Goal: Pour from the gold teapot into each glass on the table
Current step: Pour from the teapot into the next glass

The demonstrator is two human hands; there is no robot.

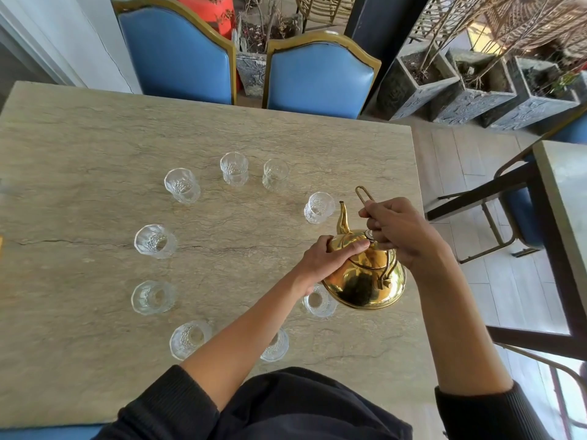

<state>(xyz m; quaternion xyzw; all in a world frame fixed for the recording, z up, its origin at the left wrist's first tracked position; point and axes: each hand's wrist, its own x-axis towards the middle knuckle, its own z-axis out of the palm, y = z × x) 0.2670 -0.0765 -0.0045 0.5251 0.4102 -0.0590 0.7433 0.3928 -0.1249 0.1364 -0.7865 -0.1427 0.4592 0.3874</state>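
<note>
The gold teapot (365,274) is held in the air above the right side of the stone surface (95,138), with its spout (342,219) pointing away from the person, toward the glass (318,207) that stands just beyond it. The right hand (403,231) has its grip closed around the thin wire handle (362,193) of the teapot, and the loop of the handle sticks out above the fingers. The left hand (330,258) lies on the lid side of the teapot; its fingers are fairly straight and press against the metal near the small knob (369,235). Nine clear patterned glasses stand on the surface in a rough ring. One glass (317,301) is just under the body of the teapot and partly hidden by it, and another glass (275,347) is partly covered by the left forearm. Whether any glass holds liquid, I cannot tell. Two blue chairs (317,81) stand at the far edge of the surface.
</note>
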